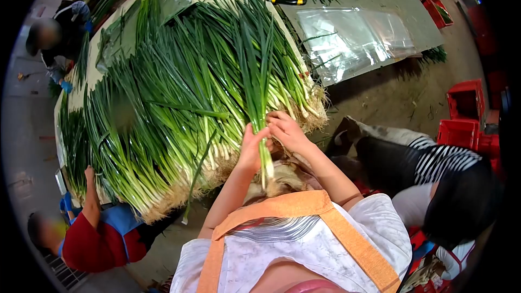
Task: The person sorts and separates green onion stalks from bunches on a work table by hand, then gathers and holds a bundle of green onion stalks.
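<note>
Close to my body, both hands are wrapped round a bunch of green onions (257,84), whose leaves point away from me and whose pale roots hang toward my apron. My left hand (253,145) grips the stems from the left. From the right, my right hand (285,130) closes on the same stems, fingers partly hidden behind them. A long heap of green onions (163,103) covers the table just beyond and left of my hands, root ends facing me. One loose onion stalk (198,179) hangs over the table's near edge.
On the grey table at right lie clear plastic bags (355,40) and a yellow-black cutter (287,0). Co-workers stand at the far left, near left in a red shirt (89,241), and right in dark clothes (401,168). Red crates (458,133) stand at right.
</note>
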Available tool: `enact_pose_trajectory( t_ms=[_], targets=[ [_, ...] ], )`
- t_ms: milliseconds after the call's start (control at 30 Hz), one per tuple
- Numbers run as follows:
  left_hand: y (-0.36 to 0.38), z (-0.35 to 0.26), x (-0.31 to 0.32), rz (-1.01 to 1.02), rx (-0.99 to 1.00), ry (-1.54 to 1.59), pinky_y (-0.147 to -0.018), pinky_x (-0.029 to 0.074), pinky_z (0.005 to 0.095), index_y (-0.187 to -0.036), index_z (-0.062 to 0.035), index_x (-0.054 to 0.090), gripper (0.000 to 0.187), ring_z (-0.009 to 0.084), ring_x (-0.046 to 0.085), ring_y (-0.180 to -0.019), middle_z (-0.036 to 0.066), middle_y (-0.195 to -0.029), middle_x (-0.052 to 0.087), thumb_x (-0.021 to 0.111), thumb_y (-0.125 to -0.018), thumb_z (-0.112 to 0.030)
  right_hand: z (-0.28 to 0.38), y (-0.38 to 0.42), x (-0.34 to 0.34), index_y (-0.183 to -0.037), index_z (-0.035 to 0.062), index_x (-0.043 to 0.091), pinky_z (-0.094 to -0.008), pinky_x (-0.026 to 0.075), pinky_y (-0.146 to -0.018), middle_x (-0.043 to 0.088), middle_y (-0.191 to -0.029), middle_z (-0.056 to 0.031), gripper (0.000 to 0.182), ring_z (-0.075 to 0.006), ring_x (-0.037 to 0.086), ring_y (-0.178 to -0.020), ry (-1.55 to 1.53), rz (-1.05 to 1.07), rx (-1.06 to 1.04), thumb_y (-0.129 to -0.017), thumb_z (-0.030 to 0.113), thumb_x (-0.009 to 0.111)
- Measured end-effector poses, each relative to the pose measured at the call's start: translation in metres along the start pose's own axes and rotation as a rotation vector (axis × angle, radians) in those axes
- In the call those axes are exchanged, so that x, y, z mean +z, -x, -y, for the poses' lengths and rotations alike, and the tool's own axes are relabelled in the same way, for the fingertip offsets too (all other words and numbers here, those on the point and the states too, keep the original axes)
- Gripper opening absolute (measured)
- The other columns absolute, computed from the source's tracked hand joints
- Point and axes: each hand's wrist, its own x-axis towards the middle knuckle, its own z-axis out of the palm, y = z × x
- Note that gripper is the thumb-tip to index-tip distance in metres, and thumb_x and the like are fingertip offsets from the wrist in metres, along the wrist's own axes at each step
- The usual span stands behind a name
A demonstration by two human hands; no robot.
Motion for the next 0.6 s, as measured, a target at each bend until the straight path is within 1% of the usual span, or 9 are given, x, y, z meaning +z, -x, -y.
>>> enact_pose_trajectory(
  t_ms=[33,133,233,300,367,433,467,500,600],
  targets=[
    [0.007,-0.007,0.004,-0.029,0.046,0.133,-0.044,0.037,0.0198,-0.113,-0.0088,0.036,0.038,0.0076,0.042,-0.051,0.002,-0.072,0.048,0.059,-0.083,-0.009,0.003,-0.001,-0.001,-0.104,-0.0008,0.06,-0.0341,0.041,-0.089,0.052,-0.115,-0.0147,0.028,-0.0276,0.051,-0.106,-0.079,-0.039,-0.053,-0.089,0.021,0.053],
    [0.021,-0.017,-0.003,-0.06,0.183,0.14,-0.043,0.032,0.0215,-0.111,-0.0113,0.035,0.032,0.0085,0.038,-0.05,0.0,-0.068,0.042,0.055,-0.086,-0.009,0.007,0.0,-0.016,-0.104,-0.0003,0.06,-0.0327,0.042,-0.087,0.055,-0.111,-0.0128,0.026,-0.0262,0.055,-0.101,-0.013,-0.123,-0.006,-0.089,0.02,0.053],
    [0.03,-0.024,-0.004,-0.19,0.255,0.052,-0.043,0.031,0.0225,-0.109,-0.0131,0.035,0.026,0.0086,0.036,-0.048,-0.001,-0.067,0.039,0.052,-0.089,-0.011,-0.001,0.005,-0.031,-0.102,0.0012,0.061,-0.0301,0.045,-0.079,0.057,-0.107,-0.0102,0.025,-0.0225,0.057,-0.093,0.044,-0.221,0.047,-0.086,0.02,0.057],
    [0.032,-0.025,-0.015,-0.161,0.268,0.042,-0.043,0.031,0.0228,-0.107,-0.0141,0.036,0.022,0.0081,0.035,-0.048,-0.001,-0.067,0.039,0.05,-0.09,-0.012,-0.008,0.009,-0.041,-0.1,0.0017,0.061,-0.0271,0.047,-0.07,0.057,-0.103,-0.0084,0.023,-0.019,0.058,-0.082,0.012,-0.281,0.076,-0.084,0.018,0.058],
    [0.036,-0.027,-0.022,-0.123,0.285,0.029,-0.043,0.03,0.0229,-0.103,-0.0153,0.036,0.017,0.0071,0.033,-0.047,-0.002,-0.066,0.037,0.048,-0.092,-0.016,-0.011,0.013,-0.051,-0.1,0.001,0.06,-0.0266,0.047,-0.07,0.058,-0.101,-0.0083,0.022,-0.0188,0.059,-0.08,0.017,-0.317,0.08,-0.084,0.017,0.058],
    [0.035,-0.022,-0.033,-0.06,0.3,0.023,-0.042,0.029,0.0225,-0.112,-0.0156,0.036,0.023,0.0067,0.032,-0.046,-0.003,-0.064,0.036,0.048,-0.093,-0.02,-0.009,0.018,-0.063,-0.098,-0.0001,0.061,-0.027,0.048,-0.071,0.058,-0.099,-0.0094,0.022,-0.0192,0.059,-0.08,0.046,-0.343,0.094,-0.084,0.016,0.058],
    [0.032,-0.019,-0.039,-0.025,0.31,0.019,-0.042,0.029,0.0223,-0.117,-0.0158,0.035,0.026,0.0065,0.031,-0.046,-0.004,-0.063,0.035,0.047,-0.094,-0.022,-0.015,0.02,-0.066,-0.097,-0.0006,0.061,-0.0267,0.047,-0.069,0.059,-0.095,-0.0095,0.021,-0.0182,0.059,-0.077,0.078,-0.392,0.035,-0.084,0.015,0.058],
    [0.029,-0.014,-0.045,-0.029,0.321,0.005,-0.041,0.03,0.0221,-0.112,-0.0153,0.037,0.021,0.0065,0.032,-0.045,-0.003,-0.062,0.036,0.047,-0.094,-0.022,-0.02,0.023,-0.071,-0.096,-0.0006,0.061,-0.0263,0.046,-0.067,0.059,-0.091,-0.0091,0.02,-0.0172,0.058,-0.075,0.045,-0.397,0.079,-0.083,0.015,0.059],
    [0.031,-0.022,-0.038,-0.031,0.355,-0.11,-0.04,0.03,0.0226,-0.115,-0.0153,0.036,0.025,0.0068,0.033,-0.045,-0.003,-0.062,0.036,0.047,-0.094,-0.021,-0.03,0.036,-0.084,-0.096,-0.0003,0.062,-0.0255,0.045,-0.064,0.06,-0.084,-0.008,0.019,-0.0146,0.057,-0.071,0.001,-0.47,0.12,-0.083,0.014,0.059]
  ],
)
